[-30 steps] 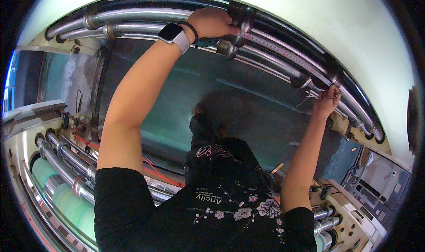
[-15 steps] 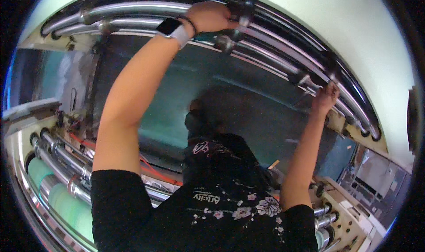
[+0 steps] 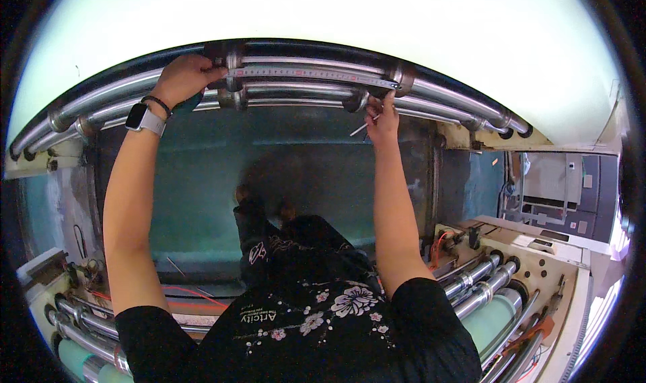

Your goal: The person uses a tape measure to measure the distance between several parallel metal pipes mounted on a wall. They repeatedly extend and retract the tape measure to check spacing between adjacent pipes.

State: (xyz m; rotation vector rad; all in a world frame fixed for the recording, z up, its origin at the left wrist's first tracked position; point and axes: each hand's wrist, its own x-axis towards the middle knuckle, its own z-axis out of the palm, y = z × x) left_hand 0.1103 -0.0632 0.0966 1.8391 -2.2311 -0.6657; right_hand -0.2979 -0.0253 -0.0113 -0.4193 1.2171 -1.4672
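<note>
A tape measure's pale blade [image 3: 306,73] lies stretched along the upper metal roller [image 3: 323,61], between two dark collars. My left hand [image 3: 186,80] is closed at the blade's left end, fingertips beside the left collar [image 3: 232,60]. Something dark teal shows under that palm, mostly hidden. My right hand [image 3: 383,119] is closed just below the right collar [image 3: 402,77], with a fingertip at the blade's right end. A thin white stick [image 3: 361,130] pokes out leftward from its fingers. Below the blade runs a second, lower roller [image 3: 296,88] with collars of its own.
A large white curved surface [image 3: 323,9] stands beyond the rollers. Beneath my arms is a dark greenish floor [image 3: 309,167]. Behind me, more rollers [image 3: 488,285] sit in a cream machine frame [image 3: 562,275], and a red cable [image 3: 202,299] runs at the left.
The view has turned, so the rollers now run nearly level and both hands appear farther left. The blade, smeared before, now shows clearly between the hands. The white stick has become visible.
</note>
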